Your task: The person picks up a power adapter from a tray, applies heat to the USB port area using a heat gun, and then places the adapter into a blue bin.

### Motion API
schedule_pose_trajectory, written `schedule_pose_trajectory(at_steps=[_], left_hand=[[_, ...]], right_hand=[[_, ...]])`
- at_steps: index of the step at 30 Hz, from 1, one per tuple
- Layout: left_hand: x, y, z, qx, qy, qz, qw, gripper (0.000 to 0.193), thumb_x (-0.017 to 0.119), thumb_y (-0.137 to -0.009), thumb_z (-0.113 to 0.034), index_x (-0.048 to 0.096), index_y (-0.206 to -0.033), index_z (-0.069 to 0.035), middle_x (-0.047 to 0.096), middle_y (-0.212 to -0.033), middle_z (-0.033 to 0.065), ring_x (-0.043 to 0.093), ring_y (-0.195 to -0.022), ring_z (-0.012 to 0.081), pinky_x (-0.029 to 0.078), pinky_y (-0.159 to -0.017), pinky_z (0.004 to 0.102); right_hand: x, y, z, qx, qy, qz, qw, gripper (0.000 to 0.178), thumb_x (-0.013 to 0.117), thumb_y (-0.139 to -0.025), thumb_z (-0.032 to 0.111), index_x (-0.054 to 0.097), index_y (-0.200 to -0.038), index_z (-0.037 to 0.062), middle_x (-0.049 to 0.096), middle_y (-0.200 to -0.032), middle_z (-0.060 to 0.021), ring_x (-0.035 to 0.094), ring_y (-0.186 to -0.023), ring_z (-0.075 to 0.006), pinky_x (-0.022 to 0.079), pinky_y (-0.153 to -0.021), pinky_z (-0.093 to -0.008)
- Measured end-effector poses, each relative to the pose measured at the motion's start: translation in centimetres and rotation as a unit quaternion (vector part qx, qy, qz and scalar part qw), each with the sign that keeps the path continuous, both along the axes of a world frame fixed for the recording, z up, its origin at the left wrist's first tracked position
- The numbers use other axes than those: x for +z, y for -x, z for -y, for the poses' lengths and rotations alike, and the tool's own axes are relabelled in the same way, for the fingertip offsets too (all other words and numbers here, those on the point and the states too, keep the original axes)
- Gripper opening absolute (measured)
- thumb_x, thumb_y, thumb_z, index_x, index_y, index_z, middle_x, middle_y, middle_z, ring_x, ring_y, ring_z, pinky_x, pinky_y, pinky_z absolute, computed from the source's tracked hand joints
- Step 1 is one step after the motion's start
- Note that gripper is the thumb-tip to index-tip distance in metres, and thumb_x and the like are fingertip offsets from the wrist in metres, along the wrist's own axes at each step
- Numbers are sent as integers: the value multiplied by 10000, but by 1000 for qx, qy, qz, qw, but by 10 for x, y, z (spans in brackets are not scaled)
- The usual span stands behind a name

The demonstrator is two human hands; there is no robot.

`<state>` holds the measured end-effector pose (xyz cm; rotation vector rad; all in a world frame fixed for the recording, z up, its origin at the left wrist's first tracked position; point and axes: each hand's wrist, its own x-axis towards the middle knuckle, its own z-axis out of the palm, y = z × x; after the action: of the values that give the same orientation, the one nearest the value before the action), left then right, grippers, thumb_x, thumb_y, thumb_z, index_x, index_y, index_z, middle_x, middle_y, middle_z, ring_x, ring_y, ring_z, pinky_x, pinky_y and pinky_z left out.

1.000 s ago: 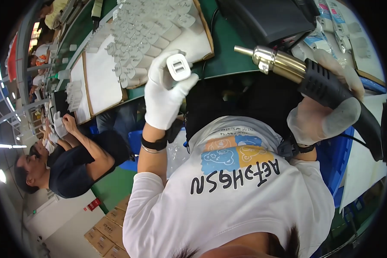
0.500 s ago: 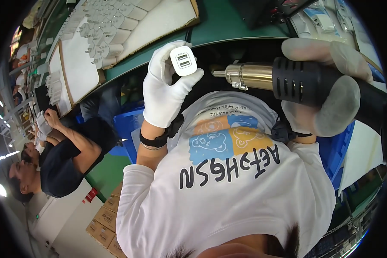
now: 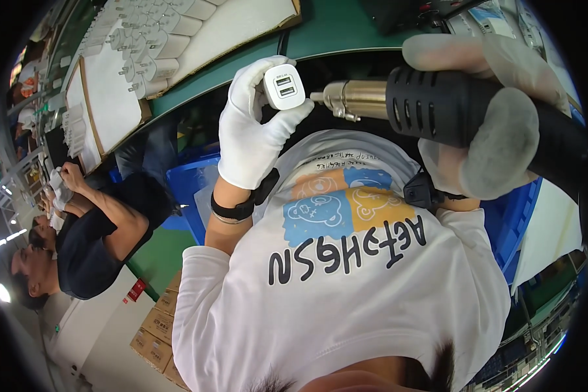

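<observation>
green counter (image 3: pixel 343 32) spans beyond; the charger (image 3: pixel 284 87) sits pinched in the left hand (image 3: pixel 251 124) (slotted face toward the camera). just right of it, the gun (image 3: pixel 424 108) points leftward, long axis crosswise, the right hand (image 3: pixel 503 140) gripping it.

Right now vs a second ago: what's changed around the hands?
The black nozzle tool in the right hand swung left; its metal tip is now close beside the white charger, the gap mostly closed. The whole view also shifted, so the tray chargers sit further left. Nothing was grasped or released: the left hand keeps the charger, ports toward the camera.
</observation>
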<state>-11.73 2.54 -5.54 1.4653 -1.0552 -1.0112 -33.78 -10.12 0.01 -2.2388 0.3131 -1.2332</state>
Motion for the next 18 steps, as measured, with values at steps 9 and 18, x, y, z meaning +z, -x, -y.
schedule_pose_trajectory(at_steps=[9,18], left_hand=[[2,8,-1,-1,-12,-7,1000,539,716,-693,75,509,-1176,-47,537,-1141,48,540,-1044,147,447,-899,273],[1,4,1,-13,-14,-5,1000,539,714,-690,78,510,-1173,-42,534,-1139,53,548,-1039,149,453,-901,273]], right_hand=[[0,-19,12,31,80,18,996,384,562,-698,30,572,-1080,-12,653,-880,-149,605,-591,-162,466,-503,-227],[16,-4,8,50,-92,34,994,534,680,-619,28,518,-1127,-3,629,-961,-206,618,-715,-234,485,-606,-288]])
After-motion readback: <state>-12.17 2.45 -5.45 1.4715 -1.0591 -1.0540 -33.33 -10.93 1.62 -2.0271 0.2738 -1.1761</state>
